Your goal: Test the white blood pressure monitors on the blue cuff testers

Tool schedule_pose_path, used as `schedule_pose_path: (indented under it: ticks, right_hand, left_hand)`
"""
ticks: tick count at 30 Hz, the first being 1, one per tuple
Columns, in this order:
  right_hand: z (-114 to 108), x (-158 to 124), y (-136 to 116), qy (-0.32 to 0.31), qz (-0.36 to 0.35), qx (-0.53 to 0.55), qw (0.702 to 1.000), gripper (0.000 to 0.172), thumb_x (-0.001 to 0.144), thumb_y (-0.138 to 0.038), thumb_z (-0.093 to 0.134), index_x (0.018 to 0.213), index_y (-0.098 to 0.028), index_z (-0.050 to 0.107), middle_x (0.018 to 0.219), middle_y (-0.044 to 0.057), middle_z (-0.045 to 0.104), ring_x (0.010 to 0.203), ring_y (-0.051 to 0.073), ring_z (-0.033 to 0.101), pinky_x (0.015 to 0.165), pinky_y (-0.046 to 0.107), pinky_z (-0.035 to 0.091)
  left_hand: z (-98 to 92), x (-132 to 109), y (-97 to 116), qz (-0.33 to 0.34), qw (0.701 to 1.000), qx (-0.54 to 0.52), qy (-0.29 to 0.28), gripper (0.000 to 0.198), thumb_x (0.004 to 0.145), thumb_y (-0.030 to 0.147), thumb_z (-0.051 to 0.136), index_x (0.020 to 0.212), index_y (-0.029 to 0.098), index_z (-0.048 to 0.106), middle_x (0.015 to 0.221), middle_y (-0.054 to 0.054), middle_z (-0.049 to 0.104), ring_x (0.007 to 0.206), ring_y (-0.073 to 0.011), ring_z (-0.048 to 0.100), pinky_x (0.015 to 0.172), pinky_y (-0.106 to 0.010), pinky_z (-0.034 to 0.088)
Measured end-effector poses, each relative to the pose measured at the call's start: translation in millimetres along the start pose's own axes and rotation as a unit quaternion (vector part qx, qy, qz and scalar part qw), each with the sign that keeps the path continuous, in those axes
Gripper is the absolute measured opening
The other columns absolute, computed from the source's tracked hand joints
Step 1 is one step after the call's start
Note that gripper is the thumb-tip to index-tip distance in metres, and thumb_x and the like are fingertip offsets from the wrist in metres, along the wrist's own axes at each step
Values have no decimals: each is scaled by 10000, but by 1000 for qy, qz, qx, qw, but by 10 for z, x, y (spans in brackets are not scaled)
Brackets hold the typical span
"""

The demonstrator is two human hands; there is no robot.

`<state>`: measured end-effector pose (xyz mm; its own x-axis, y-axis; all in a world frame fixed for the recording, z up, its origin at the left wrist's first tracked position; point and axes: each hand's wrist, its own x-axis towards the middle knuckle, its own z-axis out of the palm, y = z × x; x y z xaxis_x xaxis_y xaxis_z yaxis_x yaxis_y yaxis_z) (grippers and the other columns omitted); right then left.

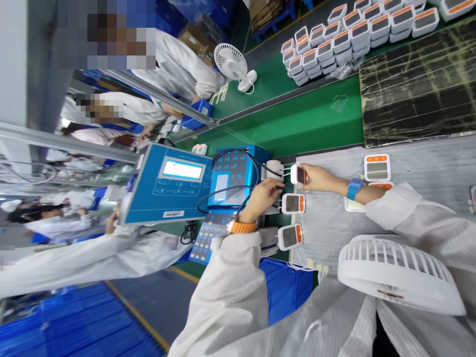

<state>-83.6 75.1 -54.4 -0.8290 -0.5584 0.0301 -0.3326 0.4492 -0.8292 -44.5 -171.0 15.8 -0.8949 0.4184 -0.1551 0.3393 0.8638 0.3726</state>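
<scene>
My right hand [316,177], with a blue band at its wrist, grips a small white monitor [297,174] with a dark screen and an orange strip. The monitor is tilted up, and white tubes or leads run from it toward a white round part [274,168]. Close to these leads is my left hand [263,197], an orange-strapped watch on its wrist. Its fingers are stretched out and apart, with nothing seen in them. Below lie a second monitor [293,204] and a third monitor [290,236], both screen up on the grey mat [327,233].
A blue tester [167,186] with a lit display and black cables stands at left. Stacked monitors [342,42] and a small fan [230,62] occupy the far bench. A dark wrapped slab [416,84] lies at right. A white fan [397,277] hangs before my chest. Co-workers sit at left.
</scene>
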Motion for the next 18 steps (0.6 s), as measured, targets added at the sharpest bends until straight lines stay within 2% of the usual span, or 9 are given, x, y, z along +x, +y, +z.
schedule_pose_path:
  ticks: [3,5,8,12,18]
  right_hand:
    - [-101,-168,-94,-21,11,-15,1000,532,734,-239,767,1200,-133,533,1144,141,678,1002,282,663,820,355,504]
    - [-129,-274,-132,-33,16,-22,999,483,711,-245,758,1132,-142,545,1096,132,670,964,276,649,791,349,495]
    - [-90,-383,-143,-41,18,-21,999,481,679,-228,749,1106,-154,540,1085,125,648,958,273,631,790,354,490]
    - [51,-428,-116,-38,4,-8,999,494,661,-208,751,1104,-164,536,1094,118,628,1014,289,608,858,395,486]
    - [268,-412,-154,-52,-26,22,998,547,665,-259,802,1127,-167,522,1130,127,629,1071,304,595,913,423,483]
  left_hand:
    - [23,-222,31,3,996,-39,-77,332,850,163,579,1158,197,696,1123,-77,726,911,-202,685,849,-350,569]
    - [87,-319,37,10,995,-43,-91,390,818,169,633,1204,198,682,1129,-80,736,953,-221,691,898,-375,566]
    - [228,-375,18,25,998,-21,-51,293,806,199,696,1098,197,721,1117,-98,745,1059,-265,675,979,-438,541]
    - [379,-358,-23,26,1000,1,6,156,820,193,684,961,185,751,1027,-106,761,1026,-273,686,949,-439,550]
    - [422,-325,-19,3,999,36,6,135,823,162,626,884,174,746,974,-103,765,988,-270,699,910,-413,543]
